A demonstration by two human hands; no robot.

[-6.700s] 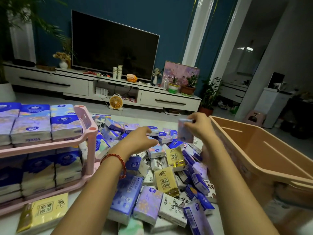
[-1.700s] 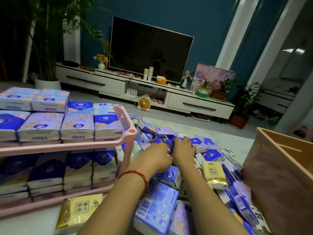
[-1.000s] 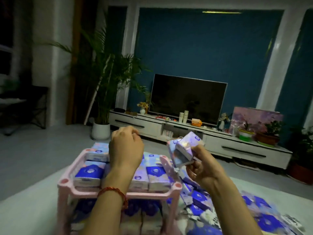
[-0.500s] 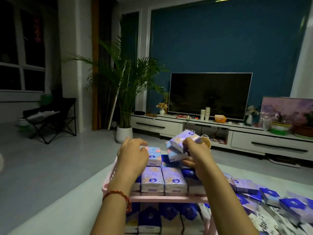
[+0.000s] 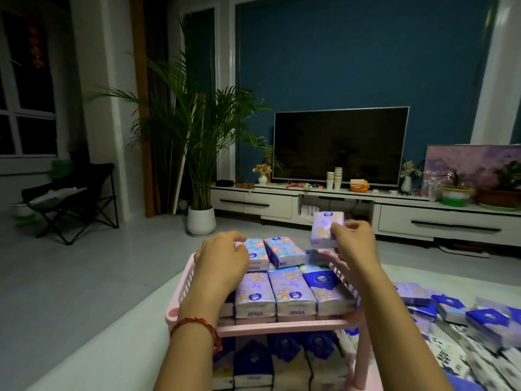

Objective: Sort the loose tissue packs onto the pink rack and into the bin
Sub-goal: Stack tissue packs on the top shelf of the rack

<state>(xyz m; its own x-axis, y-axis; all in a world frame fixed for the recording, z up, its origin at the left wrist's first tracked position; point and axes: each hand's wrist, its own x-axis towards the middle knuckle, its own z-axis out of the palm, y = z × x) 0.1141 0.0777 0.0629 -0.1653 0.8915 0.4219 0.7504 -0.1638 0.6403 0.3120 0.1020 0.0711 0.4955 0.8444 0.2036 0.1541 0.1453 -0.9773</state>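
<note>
Stacking is under way: a lilac pack [image 5: 324,230] is pinched by the right hand [image 5: 358,244] above the one o'clock corner of the pink rack [image 5: 282,330]. A blue pack [image 5: 255,249] at eleven o'clock is clasped by the left hand [image 5: 222,261]. A level set-down on the top layer is called for next.

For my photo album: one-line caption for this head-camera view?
Right hand holds a lavender tissue pack over the pink rack; left hand rests on a floral pack stacked there.

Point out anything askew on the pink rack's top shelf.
One floral tissue pack lies twisted at the back of the pink rack, out of line with the squared front row.
</note>
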